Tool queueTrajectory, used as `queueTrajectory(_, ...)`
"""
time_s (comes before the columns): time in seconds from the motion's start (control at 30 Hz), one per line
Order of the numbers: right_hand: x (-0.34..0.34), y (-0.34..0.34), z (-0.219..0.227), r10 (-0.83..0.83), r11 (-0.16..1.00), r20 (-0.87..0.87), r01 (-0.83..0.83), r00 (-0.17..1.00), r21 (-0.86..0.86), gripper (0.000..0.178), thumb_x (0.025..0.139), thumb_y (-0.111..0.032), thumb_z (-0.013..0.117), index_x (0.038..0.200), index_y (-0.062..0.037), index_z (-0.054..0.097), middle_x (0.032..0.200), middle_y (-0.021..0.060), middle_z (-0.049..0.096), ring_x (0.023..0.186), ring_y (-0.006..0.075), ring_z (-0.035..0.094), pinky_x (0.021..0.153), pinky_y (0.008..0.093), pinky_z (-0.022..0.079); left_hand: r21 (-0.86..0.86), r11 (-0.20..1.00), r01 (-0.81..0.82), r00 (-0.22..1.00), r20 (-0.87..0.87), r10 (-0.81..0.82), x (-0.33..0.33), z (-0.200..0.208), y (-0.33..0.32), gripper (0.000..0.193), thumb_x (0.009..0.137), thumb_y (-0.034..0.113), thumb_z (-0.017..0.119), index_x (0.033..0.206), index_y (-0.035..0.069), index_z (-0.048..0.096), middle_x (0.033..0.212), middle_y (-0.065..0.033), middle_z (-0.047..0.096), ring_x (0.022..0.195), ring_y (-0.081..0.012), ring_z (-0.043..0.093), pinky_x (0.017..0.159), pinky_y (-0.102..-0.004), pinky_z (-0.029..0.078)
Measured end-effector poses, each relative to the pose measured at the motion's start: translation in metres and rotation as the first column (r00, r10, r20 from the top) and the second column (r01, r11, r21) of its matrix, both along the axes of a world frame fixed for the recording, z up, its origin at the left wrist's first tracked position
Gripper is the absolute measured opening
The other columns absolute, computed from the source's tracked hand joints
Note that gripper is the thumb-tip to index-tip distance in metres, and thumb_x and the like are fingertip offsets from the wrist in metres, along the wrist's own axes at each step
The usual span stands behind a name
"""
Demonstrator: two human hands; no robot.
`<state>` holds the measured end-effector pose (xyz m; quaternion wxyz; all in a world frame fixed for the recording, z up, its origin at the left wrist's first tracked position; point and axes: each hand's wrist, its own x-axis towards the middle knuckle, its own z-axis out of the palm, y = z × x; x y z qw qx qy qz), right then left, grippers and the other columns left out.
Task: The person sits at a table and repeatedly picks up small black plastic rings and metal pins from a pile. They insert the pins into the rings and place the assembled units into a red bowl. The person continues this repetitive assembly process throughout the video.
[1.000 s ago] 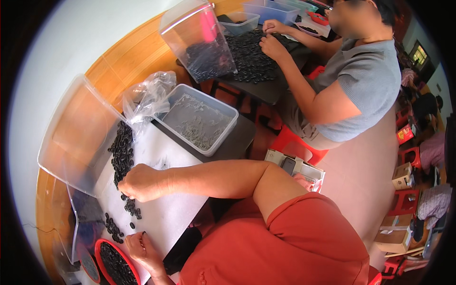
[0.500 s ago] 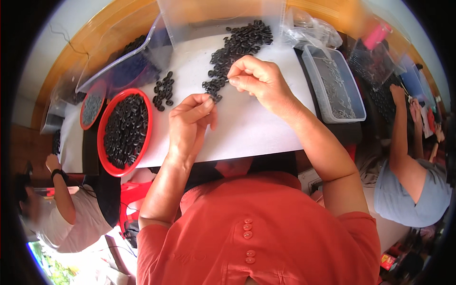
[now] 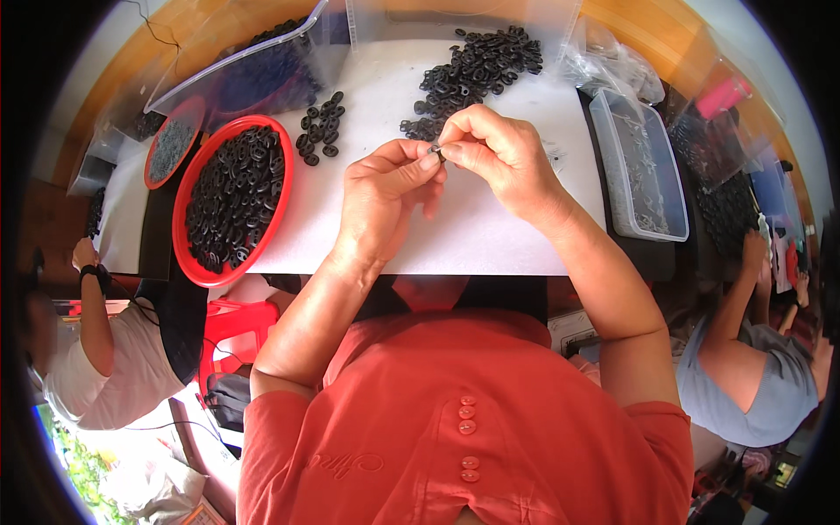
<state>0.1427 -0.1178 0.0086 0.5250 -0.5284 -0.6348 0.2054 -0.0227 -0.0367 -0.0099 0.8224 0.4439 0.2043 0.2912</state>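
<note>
My left hand is closed in a pinch on a small black oval piece, mostly hidden by the fingertips. Right against it, my right hand pinches thumb to forefinger at the same piece; what it grips is too small and covered to make out. Just beyond both hands, a heap of black oval pieces with holes spreads over the white tabletop. A smaller group of the same pieces lies left of my left hand.
At the left stand a red basin full of black pieces and a smaller red dish of grey bits. A clear tub with small silvery parts stands right. Clear bins and plastic bags line the back. Other people sit on both sides.
My hands have come together, with the right fingertips now meeting the piece in my left. The view has shifted, and some small silvery parts now show on the table beside my right hand.
</note>
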Motion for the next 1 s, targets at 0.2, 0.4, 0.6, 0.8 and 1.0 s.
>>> queueTrajectory(0.2, 0.004, 0.003, 0.000, -0.083, 0.993, 0.108, 0.073, 0.991, 0.095, 0.009, 0.091, -0.004, 0.065, 0.093, -0.0019, 0.057, 0.077, 0.0071, 0.066, 0.067, 0.0166, 0.062, 0.062, 0.0290, 0.049, 0.018, 0.998, -0.054, 0.999, 0.010, 0.054, 0.001, -0.007, -0.001, 0.011, 0.095, 0.007, 0.063, 0.098, -0.004, 0.062, 0.082, -0.0099, 0.065, 0.064, -0.0151, 0.060, 0.053, -0.0263, 0.046)
queueTrajectory(0.4, 0.003, 0.001, -0.002, -0.080, 0.996, 0.198, 0.069, 0.977, 0.060, 0.008, 0.091, -0.001, 0.065, 0.095, 0.0012, 0.059, 0.081, 0.0054, 0.064, 0.073, 0.0113, 0.060, 0.065, 0.0253, 0.048, 0.030, 0.995, -0.095, 0.995, -0.007, 0.096, 0.002, -0.006, -0.002, 0.011, 0.095, 0.008, 0.063, 0.098, -0.003, 0.062, 0.082, -0.0093, 0.065, 0.064, -0.0139, 0.060, 0.053, -0.0257, 0.046)
queueTrajectory(0.6, 0.002, 0.004, -0.006, -0.083, 0.992, 0.226, 0.059, 0.970, 0.113, 0.007, 0.091, 0.000, 0.065, 0.095, 0.0008, 0.059, 0.081, 0.0067, 0.065, 0.072, 0.0139, 0.062, 0.064, 0.0268, 0.049, 0.045, 0.993, -0.112, 0.992, -0.053, 0.114, 0.001, -0.006, -0.002, 0.011, 0.095, 0.008, 0.064, 0.097, -0.003, 0.063, 0.081, -0.0085, 0.065, 0.064, -0.0135, 0.060, 0.052, -0.0253, 0.046)
queueTrajectory(0.8, 0.000, 0.003, -0.008, -0.121, 0.982, 0.296, 0.071, 0.947, 0.173, 0.007, 0.089, 0.000, 0.064, 0.093, -0.0002, 0.059, 0.080, 0.0083, 0.063, 0.069, 0.0186, 0.062, 0.063, 0.0285, 0.049, 0.076, 0.984, -0.162, 0.982, -0.080, 0.168, 0.001, -0.004, -0.007, 0.010, 0.093, 0.006, 0.064, 0.096, -0.003, 0.063, 0.080, -0.0081, 0.065, 0.063, -0.0128, 0.059, 0.051, -0.0248, 0.045)
queueTrajectory(1.0, 0.000, 0.013, -0.027, -0.234, 0.920, 0.361, 0.086, 0.903, 0.381, 0.013, 0.081, -0.005, 0.069, 0.092, -0.0048, 0.061, 0.076, 0.0117, 0.062, 0.069, 0.0321, 0.063, 0.060, 0.0414, 0.049, 0.208, 0.959, -0.192, 0.967, -0.129, 0.222, 0.003, -0.017, -0.004, 0.008, 0.089, 0.001, 0.059, 0.096, -0.003, 0.062, 0.072, -0.0055, 0.060, 0.058, -0.0109, 0.053, 0.048, -0.0228, 0.040)
